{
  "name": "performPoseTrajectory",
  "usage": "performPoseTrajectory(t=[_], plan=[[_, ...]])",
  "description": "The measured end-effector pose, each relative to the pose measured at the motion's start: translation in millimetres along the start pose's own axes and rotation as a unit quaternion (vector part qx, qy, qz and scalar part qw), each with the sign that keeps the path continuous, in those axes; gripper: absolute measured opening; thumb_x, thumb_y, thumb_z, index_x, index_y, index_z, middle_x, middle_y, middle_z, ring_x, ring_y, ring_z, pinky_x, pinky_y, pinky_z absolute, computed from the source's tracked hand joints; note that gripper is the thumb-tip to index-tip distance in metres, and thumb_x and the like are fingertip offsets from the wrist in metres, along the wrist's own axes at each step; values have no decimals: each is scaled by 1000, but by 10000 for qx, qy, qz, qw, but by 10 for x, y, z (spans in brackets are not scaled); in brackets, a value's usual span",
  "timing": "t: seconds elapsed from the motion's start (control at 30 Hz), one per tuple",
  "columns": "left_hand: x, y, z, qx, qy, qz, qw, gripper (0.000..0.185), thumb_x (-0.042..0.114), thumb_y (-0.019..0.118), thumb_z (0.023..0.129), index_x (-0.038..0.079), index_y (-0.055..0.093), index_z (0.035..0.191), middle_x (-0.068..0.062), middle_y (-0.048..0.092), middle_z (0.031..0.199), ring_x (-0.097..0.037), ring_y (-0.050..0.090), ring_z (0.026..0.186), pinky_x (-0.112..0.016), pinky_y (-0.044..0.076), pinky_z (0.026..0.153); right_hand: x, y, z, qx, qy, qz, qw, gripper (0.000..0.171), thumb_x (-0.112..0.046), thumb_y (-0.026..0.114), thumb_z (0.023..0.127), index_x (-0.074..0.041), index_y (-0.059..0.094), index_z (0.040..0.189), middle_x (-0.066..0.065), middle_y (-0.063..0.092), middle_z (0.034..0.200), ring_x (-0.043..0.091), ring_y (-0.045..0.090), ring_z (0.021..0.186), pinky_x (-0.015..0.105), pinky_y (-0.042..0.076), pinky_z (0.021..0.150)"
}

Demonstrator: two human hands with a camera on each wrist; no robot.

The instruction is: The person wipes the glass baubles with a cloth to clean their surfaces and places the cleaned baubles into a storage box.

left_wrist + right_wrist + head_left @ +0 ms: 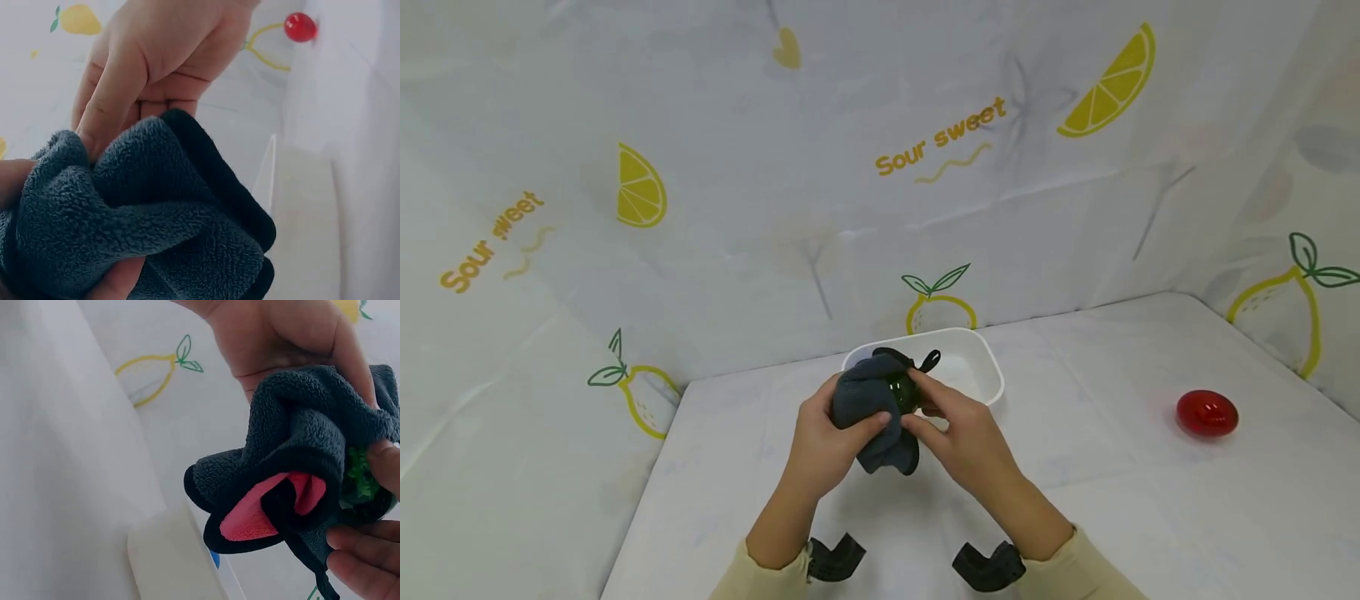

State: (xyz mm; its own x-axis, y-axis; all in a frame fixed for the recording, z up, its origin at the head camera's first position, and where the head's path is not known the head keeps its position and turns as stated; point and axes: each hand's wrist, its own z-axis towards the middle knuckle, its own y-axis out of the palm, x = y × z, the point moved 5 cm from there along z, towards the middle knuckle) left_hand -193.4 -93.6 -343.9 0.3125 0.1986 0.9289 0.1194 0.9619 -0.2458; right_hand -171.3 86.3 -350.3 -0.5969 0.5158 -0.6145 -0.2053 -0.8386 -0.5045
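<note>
A dark blue-grey cloth (865,400) with black edging, a hanging loop and a pink underside (247,515) is bunched around a glossy, rounded green object (904,393). My left hand (823,437) grips the cloth from the left, its thumb laid across the front. From the other side, my right hand (966,433) holds the green object between thumb and fingers. Brighter green, bumpy detail shows on the object (362,475) in the right wrist view, while the cloth covers the rest. Both hands are raised in front of the white tub (988,367).
The white tub stands near the back of the white-covered table, partly behind the cloth. A bit of something blue (215,559) shows by its rim. A glossy red oval object (1207,414) lies at the right. Behind rises a lemon-printed sheet (737,250).
</note>
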Motion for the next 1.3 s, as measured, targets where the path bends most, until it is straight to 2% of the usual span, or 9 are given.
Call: performPoseTrajectory(t=[0.13, 0.27, 0.47, 0.53, 0.63, 0.83, 0.93, 1.1, 1.3], plan=[[18, -20, 8, -121, 111, 6, 9999, 47, 12, 83, 78, 14, 64, 121, -8, 68, 116, -25, 65, 104, -37, 56, 84, -2, -27, 10, -17, -87, 465, 9989, 58, -12, 80, 81, -3, 58, 134, 11, 70, 117, 17, 72, 94, 26, 58, 80], [12, -63, 13, -468, 99, -327, 9983, 44, 9, 82, 79, 11, 64, 119, -9, 67, 113, -25, 65, 101, -37, 57, 83, 91, -40, 21, -542, 628, 1755, 9810, 55, -15, 79, 82, -3, 59, 132, 11, 71, 106, 13, 71, 90, 25, 58, 78], [9, -82, 10, -1191, 188, -1309, 9840, 49, 1, 78, 79, -4, 58, 123, -5, 67, 112, -22, 65, 101, -37, 57, 84, 219, 0, 1, -1483, 1813, 3706, 8988, 54, -14, 72, 90, 10, 51, 134, 22, 67, 107, 21, 73, 84, 39, 60, 78], [8, -70, 11, -1287, 144, -1535, 9796, 51, 0, 78, 78, -7, 56, 124, -3, 67, 113, -22, 65, 102, -37, 57, 84, 233, 13, -3, -1540, 1955, 4005, 8818, 53, -11, 70, 91, 12, 50, 133, 22, 67, 108, 23, 73, 84, 42, 59, 78], [-14, -51, 27, -1081, -26, -1568, 9817, 51, 0, 78, 78, -5, 57, 124, -6, 66, 115, -23, 64, 104, -37, 57, 85, 239, 14, -4, -1259, 1947, 3722, 8987, 54, -12, 73, 89, 8, 53, 134, 20, 68, 107, 19, 73, 87, 38, 59, 79], [-91, 17, 27, -248, -437, -699, 9963, 49, 10, 83, 77, 9, 63, 123, -10, 66, 118, -25, 64, 107, -38, 56, 86, 126, -5, -15, -266, 1181, 1587, 9799, 54, -13, 80, 82, -7, 62, 132, 12, 71, 113, 15, 72, 92, 25, 58, 78], [-94, 35, 17, -68, -422, -265, 9987, 47, 15, 84, 77, 13, 65, 120, -8, 68, 116, -25, 65, 105, -38, 57, 85, 51, -9, -13, 23, 651, 754, 9950, 54, -7, 81, 80, -5, 63, 130, 12, 72, 114, 16, 73, 91, 23, 57, 77], [-87, -31, 30, -391, -436, -432, 9973, 46, 13, 84, 77, 13, 66, 120, -7, 68, 115, -24, 65, 105, -38, 56, 86, 84, -23, 21, -361, 802, 1429, 9858, 53, -9, 82, 78, -5, 64, 128, 12, 72, 112, 16, 73, 90, 23, 58, 77], [-102, -90, 37, -1069, -350, -1520, 9820, 49, 6, 79, 80, 1, 60, 124, -5, 66, 114, -22, 63, 105, -36, 56, 86, 202, -2, 8, -1019, 1773, 3073, 9294, 57, -8, 81, 79, -1, 60, 131, 21, 67, 112, 17, 70, 90, 29, 59, 78]])
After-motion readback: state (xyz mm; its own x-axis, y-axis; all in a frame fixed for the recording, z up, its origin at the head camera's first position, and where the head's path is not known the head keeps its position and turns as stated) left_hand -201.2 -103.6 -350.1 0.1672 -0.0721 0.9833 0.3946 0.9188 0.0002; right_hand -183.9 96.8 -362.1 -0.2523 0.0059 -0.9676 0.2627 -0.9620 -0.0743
